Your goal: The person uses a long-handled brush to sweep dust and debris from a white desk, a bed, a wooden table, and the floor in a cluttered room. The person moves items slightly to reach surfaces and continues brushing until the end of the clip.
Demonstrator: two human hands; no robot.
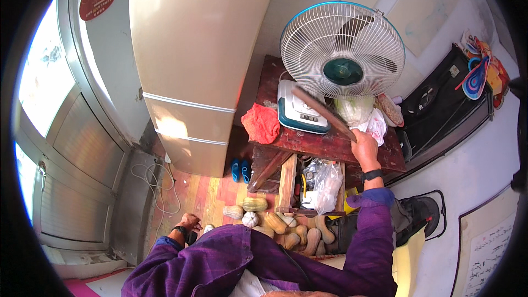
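Note:
My right hand (365, 148) grips one end of a long, narrow brown strip (324, 109), perhaps a wooden brush with a dark edge. The strip slants up and left, above a dark red wooden table (305, 145) and in front of the fan's white and green base (303, 109). Below that hand, a wooden drawer (286, 181) is pulled out, with a clear plastic bag (328, 185) and small items inside. My left hand (191, 222) hangs low beside my body, fingers loosely bent, with nothing seen in it. Squashes (275, 222) lie on the floor to its right.
The caged fan head (342, 45) rises over the table. A red cloth (260, 123) and a cabbage (352, 109) rest on the tabletop. A tall refrigerator (192, 49) stands left, blue slippers (236, 170) beside it. A loose cable (154, 185) trails near the metal door (78, 181).

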